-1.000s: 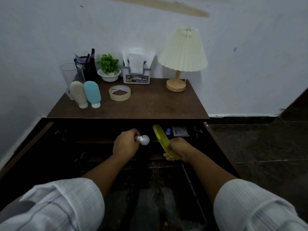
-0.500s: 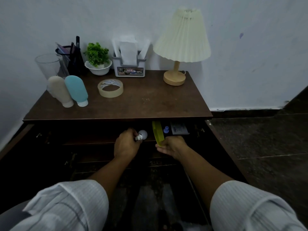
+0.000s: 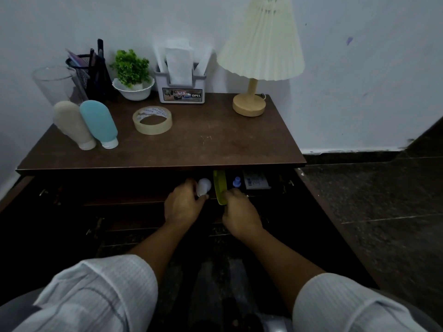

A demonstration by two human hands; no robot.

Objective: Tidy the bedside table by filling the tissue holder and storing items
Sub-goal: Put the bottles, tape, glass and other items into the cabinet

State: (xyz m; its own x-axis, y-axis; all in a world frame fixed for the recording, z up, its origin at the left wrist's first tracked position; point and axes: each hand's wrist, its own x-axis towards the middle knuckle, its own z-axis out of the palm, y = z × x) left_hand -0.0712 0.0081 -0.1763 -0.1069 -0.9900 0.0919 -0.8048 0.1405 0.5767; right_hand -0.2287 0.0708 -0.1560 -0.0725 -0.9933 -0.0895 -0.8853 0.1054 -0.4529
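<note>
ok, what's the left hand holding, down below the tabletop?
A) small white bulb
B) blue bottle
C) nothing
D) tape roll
A: the left hand grips the small white bulb; the tape roll and blue bottle sit on the tabletop, and the right hand grips a yellow-green flat piece.

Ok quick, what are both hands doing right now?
Left hand: closed around the small white bulb.
Right hand: gripping the flat yellow-green item.

"OPEL" on tissue holder (image 3: 181,91)
</note>
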